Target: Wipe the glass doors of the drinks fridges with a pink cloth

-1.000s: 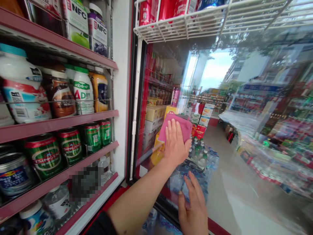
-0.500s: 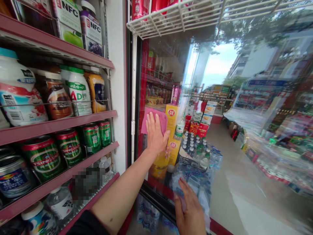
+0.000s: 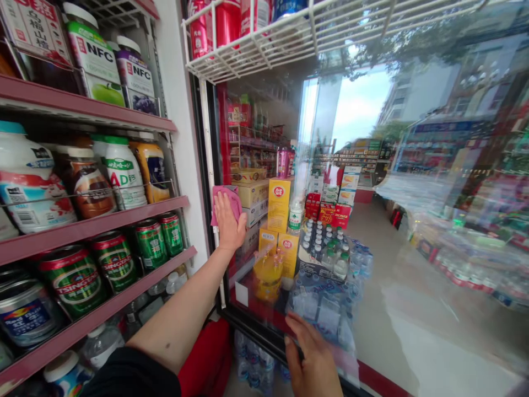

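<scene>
A pink cloth lies flat under my left hand, which presses it onto the glass door at its left edge, over the white strip along the frame. The fingers rest extended on the cloth, thumb apart. My right hand is low in front of the door, by its black bottom frame. Its fingers are stretched out and hold nothing; whether the fingertips touch the door I cannot tell. A white wire rack with drink cans crosses the top of the door.
To the left, fridge shelves hold bottles and cans, including Tsingtao cans and NFC juice bottles. Through the glass appear yellow boxes, packs of bottled water and a pale floor.
My left hand has slid the pink cloth left across the glass to the frame edge. My right hand stays low by the door. The view has shifted slightly.
</scene>
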Demonstrator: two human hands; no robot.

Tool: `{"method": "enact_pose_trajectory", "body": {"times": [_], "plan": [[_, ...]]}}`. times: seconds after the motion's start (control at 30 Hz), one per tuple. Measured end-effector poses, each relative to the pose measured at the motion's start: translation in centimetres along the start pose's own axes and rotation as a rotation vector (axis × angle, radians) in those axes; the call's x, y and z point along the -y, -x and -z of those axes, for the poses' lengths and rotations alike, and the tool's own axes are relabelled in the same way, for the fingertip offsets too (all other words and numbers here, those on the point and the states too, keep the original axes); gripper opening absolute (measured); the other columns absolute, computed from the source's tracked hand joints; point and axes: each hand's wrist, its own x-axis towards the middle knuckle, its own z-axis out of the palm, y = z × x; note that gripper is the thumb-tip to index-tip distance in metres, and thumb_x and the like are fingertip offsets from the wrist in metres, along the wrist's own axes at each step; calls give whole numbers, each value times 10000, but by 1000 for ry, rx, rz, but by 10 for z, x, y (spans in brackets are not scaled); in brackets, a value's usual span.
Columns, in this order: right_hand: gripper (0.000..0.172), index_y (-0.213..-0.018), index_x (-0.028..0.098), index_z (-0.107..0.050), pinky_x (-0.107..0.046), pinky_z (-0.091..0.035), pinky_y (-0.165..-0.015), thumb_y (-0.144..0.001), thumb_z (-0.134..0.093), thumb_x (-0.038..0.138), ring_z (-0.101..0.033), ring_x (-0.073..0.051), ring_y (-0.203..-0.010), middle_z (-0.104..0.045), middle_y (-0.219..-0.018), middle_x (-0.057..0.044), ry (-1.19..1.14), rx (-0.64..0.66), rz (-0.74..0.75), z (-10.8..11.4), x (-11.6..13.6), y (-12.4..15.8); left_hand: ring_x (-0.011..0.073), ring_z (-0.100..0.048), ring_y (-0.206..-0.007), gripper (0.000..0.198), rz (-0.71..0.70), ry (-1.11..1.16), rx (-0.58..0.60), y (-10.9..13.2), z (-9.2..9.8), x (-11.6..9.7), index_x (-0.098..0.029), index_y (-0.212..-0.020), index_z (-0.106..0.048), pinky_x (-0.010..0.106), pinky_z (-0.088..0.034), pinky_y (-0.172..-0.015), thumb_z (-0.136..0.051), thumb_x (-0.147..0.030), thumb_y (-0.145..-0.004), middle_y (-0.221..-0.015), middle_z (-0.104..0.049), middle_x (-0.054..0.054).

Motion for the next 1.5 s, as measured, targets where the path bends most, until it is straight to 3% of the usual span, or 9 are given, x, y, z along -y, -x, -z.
{"method": "enact_pose_trajectory", "body": {"times": [0.27, 0.53, 0.7, 0.8, 0.9, 1.07, 1.2, 1.33, 1.5], "plan": [[297, -1276, 235, -740, -455, -736, -921, -1043, -558, 208, -842, -283, -1111, -840, -1257, -91, -33, -36, -115, 9, 9, 8, 377, 50, -1751, 1048, 16, -40, -26, 25, -18, -34, -72, -1773, -88, 634, -39, -1397, -457, -704, -1022, -1862, -44, 261], [299, -1261, 217, -759, -413, -731, -928, -1036, -561, 202, -846, -274, -1101, -847, -1238, -105, 3, -31, -134, 23, 1, 25, 424, 120, -1735, 1008, -124, -51, 26, 66, -43, -114, -179, -1790, -48, 762, -10, -1342, -527, -644, -1034, -1866, 65, 234], [299, -1228, 215, -777, -396, -725, -928, -1050, -537, 217, -850, -272, -1086, -854, -1210, -103, 3, -44, -172, 31, 3, 32, 451, 42, -1739, 1041, -318, -32, 168, 83, -46, -142, -232, -1775, -233, 766, -69, -1341, -634, -733, -956, -1873, -20, 214], [300, -1225, 224, -788, -399, -718, -947, -1057, -540, 241, -849, -273, -1091, -854, -1215, -99, 1, -11, -184, 33, 1, 37, 440, -121, -1735, 1000, -426, -14, 282, 87, -41, -129, -291, -1705, -428, 717, -103, -1364, -700, -788, -881, -1845, -248, 187], [297, -1234, 232, -787, -382, -703, -981, -1070, -541, 262, -840, -266, -1124, -846, -1248, -102, -15, 23, -213, 33, -3, 44, 412, -250, -1712, 880, -442, -5, 344, 86, -31, -98, -300, -1632, -541, 673, -125, -1380, -720, -738, -890, -1782, -412, 172], [291, -1234, 231, -787, -355, -696, -981, -1082, -544, 283, -841, -267, -1122, -846, -1246, -116, -36, 66, -231, 30, -8, 51, 443, -40, -1739, 912, -234, -28, 258, 77, -14, -39, -83, -1716, -336, 763, -82, -1343, -582, -601, -1006, -1818, -193, 320], [276, -1232, 228, -797, -349, -707, -954, -1054, -586, 243, -850, -266, -1088, -854, -1220, -109, -39, 134, -177, 28, -4, 41, 418, 3, -1744, 988, -75, -22, 186, 61, -6, -9, -48, -1732, -253, 714, -75, -1366, -543, -635, -992, -1832, -132, 317], [306, -1255, 232, -801, -344, -705, -966, -1013, -622, 176, -847, -261, -1107, -851, -1239, -105, -52, 175, -149, 28, 3, 28, 366, 57, -1751, 954, 90, -12, 65, 45, -6, -2, -18, -1746, -146, 655, -45, -1389, -426, -600, -1044, -1846, -61, 306], [312, -1263, 215, -797, -373, -697, -1006, -1016, -609, 178, -829, -271, -1166, -830, -1294, -128, -47, 133, -181, 33, 10, 23, 390, 85, -1746, 982, 202, -8, -36, 41, -17, -26, 5, -1746, -93, 669, 22, -1382, -425, -601, -1049, -1846, 3, 312]]}}
